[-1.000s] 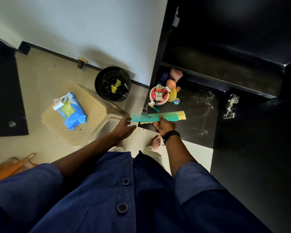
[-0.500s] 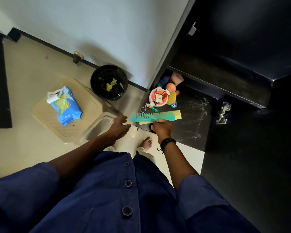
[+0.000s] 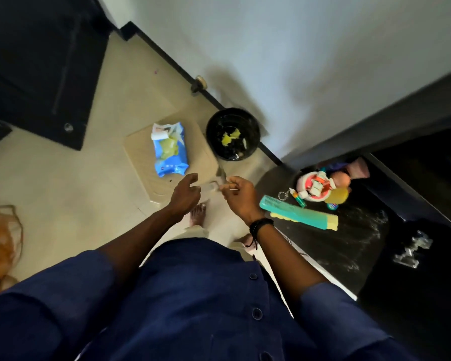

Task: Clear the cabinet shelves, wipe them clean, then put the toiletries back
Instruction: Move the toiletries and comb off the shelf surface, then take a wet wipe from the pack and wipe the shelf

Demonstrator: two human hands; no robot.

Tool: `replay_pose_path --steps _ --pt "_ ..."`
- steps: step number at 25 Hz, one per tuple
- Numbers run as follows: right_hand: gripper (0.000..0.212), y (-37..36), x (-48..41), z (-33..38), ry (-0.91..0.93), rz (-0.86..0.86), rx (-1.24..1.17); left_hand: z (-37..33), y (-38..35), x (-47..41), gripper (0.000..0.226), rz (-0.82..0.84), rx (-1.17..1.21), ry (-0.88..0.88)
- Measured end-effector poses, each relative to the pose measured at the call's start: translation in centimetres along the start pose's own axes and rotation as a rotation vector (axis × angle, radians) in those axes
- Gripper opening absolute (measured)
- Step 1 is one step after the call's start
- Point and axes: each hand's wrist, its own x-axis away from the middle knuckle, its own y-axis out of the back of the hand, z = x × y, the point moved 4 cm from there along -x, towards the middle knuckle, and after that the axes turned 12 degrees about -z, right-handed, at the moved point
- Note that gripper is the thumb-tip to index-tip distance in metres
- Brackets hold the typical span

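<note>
The toiletries [image 3: 320, 185] are partly hidden in shadow; the hinge [image 3: 412, 252] is blurred.

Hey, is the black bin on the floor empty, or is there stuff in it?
Not empty: the black bin has yellow scraps and a few pale bits lying inside.

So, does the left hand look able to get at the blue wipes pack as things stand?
Probably yes: the left hand is open and empty, just short of the wipes pack, which lies exposed on the stool with nothing in between.
</note>
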Motion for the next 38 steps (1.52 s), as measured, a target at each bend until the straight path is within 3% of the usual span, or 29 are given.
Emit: replay_pose_path --steps 7,11,20,26,30,34,38 --pt "0.056 -6.7 -1.4 4.7 0.066 0.353 0.109 3.2 5.2 -5.5 0.051 -0.084 0.032 0.028" --pt "0.065 -9.1 -3.1 5.1 0.095 0.432 0.2 3.5 5.9 -8.7 0.055 -0.085 -0.062 -0.036" --pt "0.072 -11.5 -6.0 5.9 0.057 0.421 0.261 3.8 4.5 -17.0 0.063 0.025 -0.134 -0.022" --pt "0.071 -11.2 -7.3 4.4 0.036 0.376 0.282 3.0 3.2 -20.9 0.076 0.12 -0.38 -0.012" --pt "0.069 -10.9 -7.6 3.9 0.002 0.357 0.27 3.1 2.9 -21.6 0.066 0.158 -0.452 0.005" --pt "0.068 -10.8 -7.8 4.0 0.0 0.341 0.265 3.6 3.5 -21.2 0.053 0.077 -0.41 -0.024" --pt "0.068 -11.0 -7.6 3.5 -0.025 0.338 0.24 4.6 3.5 -20.3 0.056 0.073 -0.416 -0.059"
